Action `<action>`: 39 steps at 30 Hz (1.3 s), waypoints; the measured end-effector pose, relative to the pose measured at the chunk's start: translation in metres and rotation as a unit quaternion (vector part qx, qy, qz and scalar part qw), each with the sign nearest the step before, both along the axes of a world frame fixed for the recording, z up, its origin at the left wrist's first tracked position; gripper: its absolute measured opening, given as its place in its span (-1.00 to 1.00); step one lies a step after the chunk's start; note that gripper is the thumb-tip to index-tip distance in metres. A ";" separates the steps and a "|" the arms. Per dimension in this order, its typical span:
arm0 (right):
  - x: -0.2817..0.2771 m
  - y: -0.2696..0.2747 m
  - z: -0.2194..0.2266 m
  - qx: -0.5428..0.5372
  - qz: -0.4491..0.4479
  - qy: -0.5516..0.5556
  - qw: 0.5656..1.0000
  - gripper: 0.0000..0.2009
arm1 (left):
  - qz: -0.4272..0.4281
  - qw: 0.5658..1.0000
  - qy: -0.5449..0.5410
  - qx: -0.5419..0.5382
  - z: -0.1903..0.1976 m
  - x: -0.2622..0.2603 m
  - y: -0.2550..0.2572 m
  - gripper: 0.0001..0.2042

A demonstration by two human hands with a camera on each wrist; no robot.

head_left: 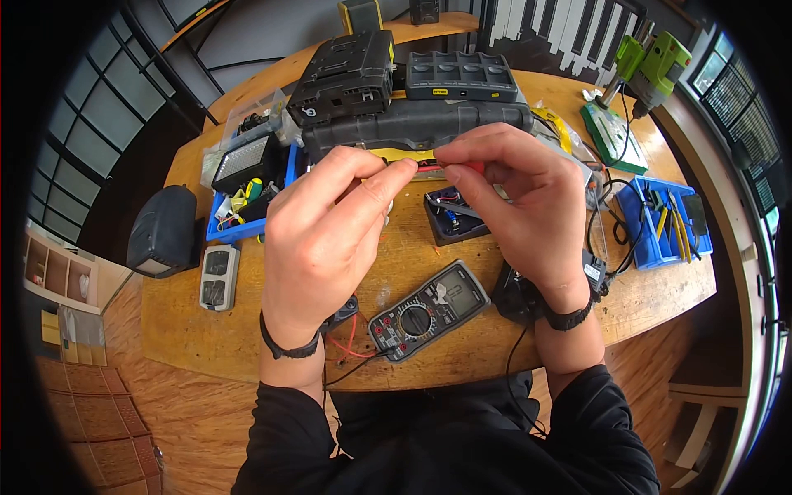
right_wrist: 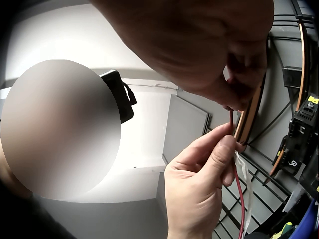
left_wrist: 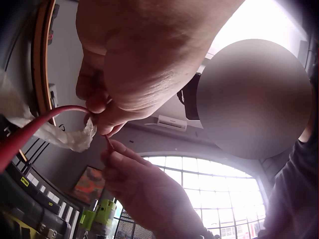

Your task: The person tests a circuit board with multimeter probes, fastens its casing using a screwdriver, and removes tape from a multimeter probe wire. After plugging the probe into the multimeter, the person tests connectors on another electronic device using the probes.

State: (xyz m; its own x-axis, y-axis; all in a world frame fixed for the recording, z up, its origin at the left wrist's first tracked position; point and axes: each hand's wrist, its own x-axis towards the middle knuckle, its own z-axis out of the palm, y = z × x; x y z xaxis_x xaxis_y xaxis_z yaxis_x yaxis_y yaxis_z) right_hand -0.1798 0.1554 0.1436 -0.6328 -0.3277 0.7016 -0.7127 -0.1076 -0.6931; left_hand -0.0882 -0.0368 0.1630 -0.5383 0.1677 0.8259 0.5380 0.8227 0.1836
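Note:
Raised over the bench, my left hand (head_left: 313, 231) pinches a thin red wire (head_left: 426, 167) between thumb and fingertips. From the other side, my right hand (head_left: 528, 194) pinches the same wire close to the left fingertips. Just a short length shows between them, also in the right wrist view. The wire (left_wrist: 42, 124) arcs away beyond the left hand in the left wrist view, beside a crumpled white strip (left_wrist: 75, 140) at those fingers. Something red shows inside the right hand's grip, mostly hidden. Below the hands, a grey multimeter (head_left: 429, 309) lies tilted on the wooden bench (head_left: 247, 338).
A blue bin (head_left: 221, 221) of parts stands left, beside a grey two-window device (head_left: 219, 277). Black cases (head_left: 346, 78) sit at the back. On the right are a blue tool tray (head_left: 660, 231) and a green drill on a stand (head_left: 660, 70). Cables trail near the multimeter.

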 end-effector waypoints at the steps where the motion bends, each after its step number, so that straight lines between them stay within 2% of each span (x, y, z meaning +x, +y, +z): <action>1: 0.000 0.001 0.000 0.008 0.009 -0.011 1.000 -0.84 | 0.000 1.000 -0.002 0.005 0.000 0.000 0.000 -0.62; 6: 0.004 0.001 0.001 0.013 0.023 -0.031 0.999 -0.83 | -0.001 1.000 -0.001 0.000 0.000 0.001 -0.003 -0.62; 8: 0.004 -0.002 -0.002 -0.018 0.027 -0.053 0.998 -0.83 | -0.002 1.000 0.000 0.000 0.001 0.001 -0.002 -0.62; 14: 0.004 -0.006 -0.005 -0.032 0.002 -0.041 0.999 -0.89 | 0.009 1.000 0.017 -0.017 -0.001 0.000 -0.001 -0.61; 20: 0.007 -0.005 -0.001 -0.048 0.032 -0.043 0.997 -0.88 | 0.000 1.000 0.004 0.004 0.000 0.001 0.000 -0.60; 27: 0.012 -0.003 0.002 -0.032 0.015 -0.012 0.999 -0.88 | -0.015 1.000 0.020 0.004 -0.001 0.001 0.000 -0.60; 30: 0.014 -0.001 0.004 -0.007 0.029 -0.024 0.999 -0.84 | -0.014 1.000 0.017 0.013 0.001 0.002 0.001 -0.61; 33: 0.011 -0.001 0.002 -0.027 0.048 0.003 0.998 -0.83 | -0.023 0.999 0.012 0.028 0.001 0.002 -0.001 -0.62; 35: 0.010 -0.002 0.002 -0.068 0.099 -0.031 0.992 -0.77 | -0.033 0.999 0.010 0.036 0.001 0.002 -0.002 -0.63; 39: 0.008 0.004 0.007 -0.040 0.115 -0.010 0.992 -0.69 | -0.015 0.999 0.029 0.040 0.001 0.000 -0.003 -0.65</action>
State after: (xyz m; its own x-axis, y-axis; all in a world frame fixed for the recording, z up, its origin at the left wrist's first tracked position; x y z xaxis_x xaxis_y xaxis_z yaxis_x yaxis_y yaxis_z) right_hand -0.1721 0.1593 0.1503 -0.5621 -0.4087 0.7191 -0.6487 -0.3214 -0.6898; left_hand -0.0879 -0.0396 0.1639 -0.4845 0.1152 0.8672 0.5741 0.7898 0.2159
